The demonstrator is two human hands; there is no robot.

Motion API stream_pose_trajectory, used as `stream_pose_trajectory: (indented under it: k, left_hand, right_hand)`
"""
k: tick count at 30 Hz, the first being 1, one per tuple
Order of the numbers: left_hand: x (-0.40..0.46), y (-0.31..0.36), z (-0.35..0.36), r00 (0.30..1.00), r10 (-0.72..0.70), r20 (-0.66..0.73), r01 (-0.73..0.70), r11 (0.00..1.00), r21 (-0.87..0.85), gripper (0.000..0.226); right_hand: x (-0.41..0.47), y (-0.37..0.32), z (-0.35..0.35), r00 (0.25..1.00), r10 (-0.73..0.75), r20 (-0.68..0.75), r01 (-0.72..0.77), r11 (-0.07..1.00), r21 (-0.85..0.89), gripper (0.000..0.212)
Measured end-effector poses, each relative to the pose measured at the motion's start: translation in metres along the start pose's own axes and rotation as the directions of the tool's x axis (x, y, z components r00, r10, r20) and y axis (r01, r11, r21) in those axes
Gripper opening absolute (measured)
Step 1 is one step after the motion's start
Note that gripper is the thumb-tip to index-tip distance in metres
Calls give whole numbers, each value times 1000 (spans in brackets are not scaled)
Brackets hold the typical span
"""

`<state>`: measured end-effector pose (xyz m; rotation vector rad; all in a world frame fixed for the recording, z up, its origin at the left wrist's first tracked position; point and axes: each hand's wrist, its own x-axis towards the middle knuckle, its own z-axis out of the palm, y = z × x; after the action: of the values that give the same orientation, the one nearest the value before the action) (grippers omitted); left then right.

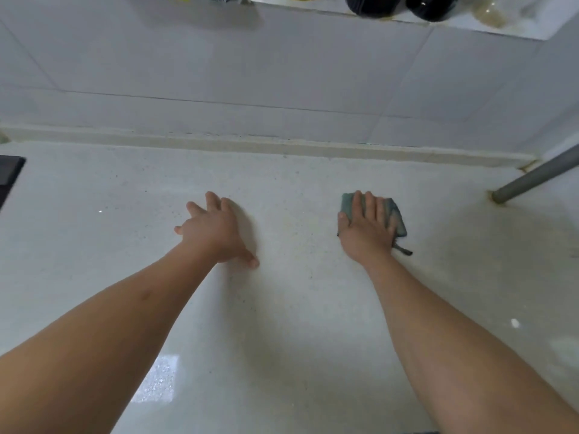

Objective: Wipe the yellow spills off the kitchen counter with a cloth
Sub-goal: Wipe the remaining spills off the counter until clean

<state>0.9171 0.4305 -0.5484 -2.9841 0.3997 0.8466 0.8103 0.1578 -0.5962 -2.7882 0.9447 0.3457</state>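
Observation:
A folded grey-blue cloth [397, 214] lies flat on the pale speckled counter [282, 308]. My right hand [366, 228] presses down on it with straight fingers, covering most of it; a small loop of the cloth sticks out near my wrist. My left hand [216, 228] rests flat on the bare counter to the left, fingers spread, holding nothing. Between the two hands a faint yellowish smear [300, 223] shows on the counter surface.
A grey metal leg [532, 178] meets the counter at the right, with rusty marks at its base. A dark object [9, 177] sits at the left edge. The tiled wall [282, 73] rises behind; a shelf [470, 23] above it holds dark bottles.

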Motion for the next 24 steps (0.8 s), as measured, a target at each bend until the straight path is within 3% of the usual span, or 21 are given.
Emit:
stream_pose_trajectory:
  k: [4, 7, 9, 11, 12, 14, 17, 21, 24]
  left_hand:
    - [-11, -7, 12, 997, 57, -61, -62, 994, -88, 145]
    - [-23, -16, 22, 978, 173, -113, -185, 977, -106, 117]
    - [-32, -29, 25, 964, 238, -117, -246, 968, -57, 104]
    - [-42, -45, 27, 958, 278, -76, -279, 960, -11, 107]
    - [-49, -56, 27, 961, 275, -44, -275, 961, -11, 112]
    - [-64, -77, 25, 970, 244, -15, -244, 969, -35, 114]
    - [-86, -113, 27, 981, 188, -35, -190, 980, -66, 106]
    - [-108, -173, 44, 997, 12, -73, -13, 1000, -17, 88]
    - [-114, -203, 53, 979, -182, -90, 175, 981, -79, 73]
  right_hand:
    - [-39, -81, 21, 975, -223, -3, 223, 975, -16, 67]
    - [-77, -127, 37, 901, -432, 36, 433, 900, -55, 66]
    - [-104, -125, 43, 810, -582, 69, 586, 806, -81, 64]
    - [-124, -94, 46, 717, -692, 82, 696, 706, -132, 63]
    - [-126, -72, 46, 707, -702, 85, 705, 690, -162, 63]
    - [-116, -21, 43, 802, -594, 67, 593, 776, -213, 67]
    - [-87, 31, 32, 972, -230, 52, 235, 964, -125, 75]
    - [-84, -9, 31, 992, 125, -1, -125, 990, 73, 68]
    - [-94, -76, 36, 992, 122, 28, -124, 988, 88, 68]
